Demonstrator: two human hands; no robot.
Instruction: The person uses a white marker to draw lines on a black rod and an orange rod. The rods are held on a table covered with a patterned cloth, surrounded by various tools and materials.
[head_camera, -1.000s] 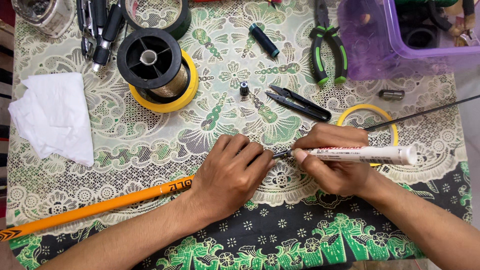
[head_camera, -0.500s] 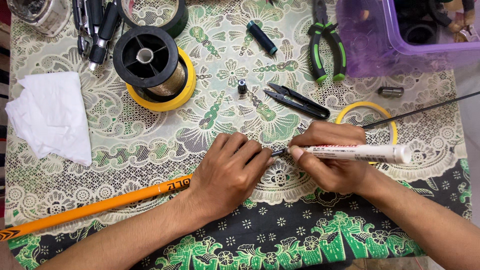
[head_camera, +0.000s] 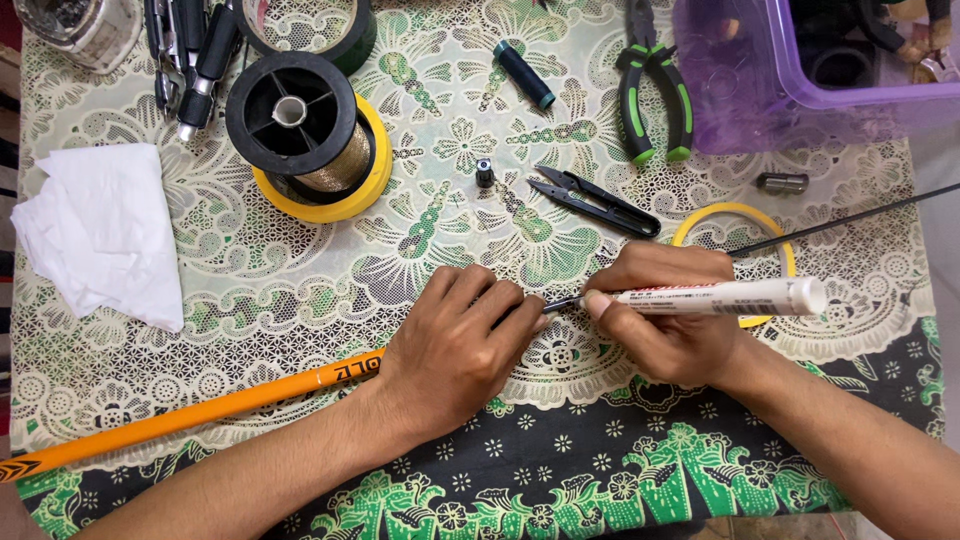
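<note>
My left hand (head_camera: 455, 345) lies palm down on the patterned tablecloth, closed over the end of a long orange rod (head_camera: 190, 412) that runs off to the lower left. My right hand (head_camera: 665, 320) grips a white marker pen (head_camera: 725, 297), its tip pointing left and touching the rod's part at my left fingertips. A thin black rod (head_camera: 850, 218) leads from behind my right hand to the right edge. What lies under my left fingers is hidden.
A black spool on a yellow reel (head_camera: 310, 135), small black snips (head_camera: 595, 200), green-handled pliers (head_camera: 655, 95), a dark thread bobbin (head_camera: 525, 75), a yellow tape ring (head_camera: 735, 215), a white tissue (head_camera: 100, 235), a purple plastic box (head_camera: 800, 70) and tools (head_camera: 190, 50) surround my hands.
Both hands stay in place on the rod. The pen has tilted slightly, with its tip still at my left fingertips.
</note>
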